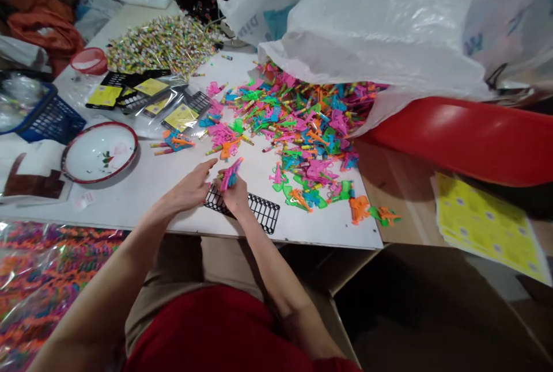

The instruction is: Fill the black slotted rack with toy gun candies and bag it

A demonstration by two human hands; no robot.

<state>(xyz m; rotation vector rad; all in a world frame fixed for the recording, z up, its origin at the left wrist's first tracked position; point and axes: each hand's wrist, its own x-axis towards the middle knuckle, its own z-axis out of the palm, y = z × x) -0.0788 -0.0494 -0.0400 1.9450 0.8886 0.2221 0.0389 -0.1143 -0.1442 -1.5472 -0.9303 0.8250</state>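
Observation:
My right hand point(236, 196) is closed around a few small plastic toys point(231, 176), pink and blue, held upright above the table's front part. Just left of it is my left hand point(190, 190), its fingers stretched towards the toys and partly apart; its thumb side is hard to make out. Under both hands lies a black plastic grid tray point(264, 213), partly covered by them. Beyond my hands spreads a big heap of pink, green, blue and orange toys point(298, 124), some with striped tubes. A small group of blue and orange toys point(177, 140) lies past my left hand.
Bagged black trays with yellow cards point(181, 117) lie at the back left, before a pile of small striped tubes point(162, 44). An enamel bowl point(99, 153) and a blue basket point(54, 116) stand left. A white sack point(371, 21) and red plastic piece point(466, 139) flank the right.

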